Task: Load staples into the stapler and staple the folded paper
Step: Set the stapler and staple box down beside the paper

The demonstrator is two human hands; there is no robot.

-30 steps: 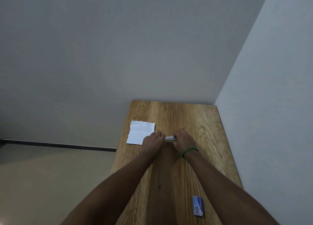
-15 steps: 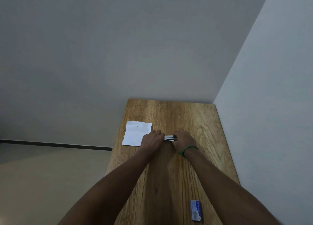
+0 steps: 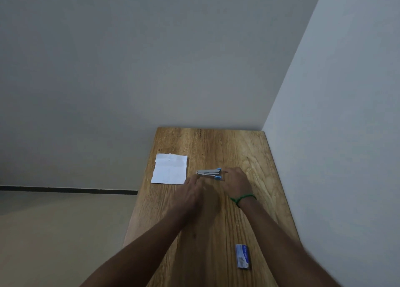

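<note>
Stapler lies splayed open on the wooden table, just right of the folded paper | our right hand touches its blue rear end, grip unclear | our left hand is blurred just beside it, clenched or loose we can't tell | staple box sits well apart, nearer us

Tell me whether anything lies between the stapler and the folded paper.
Nothing visible does: only bare table separates the stapler from the paper. The left hand lies just beside that gap, nearer the camera.
</note>
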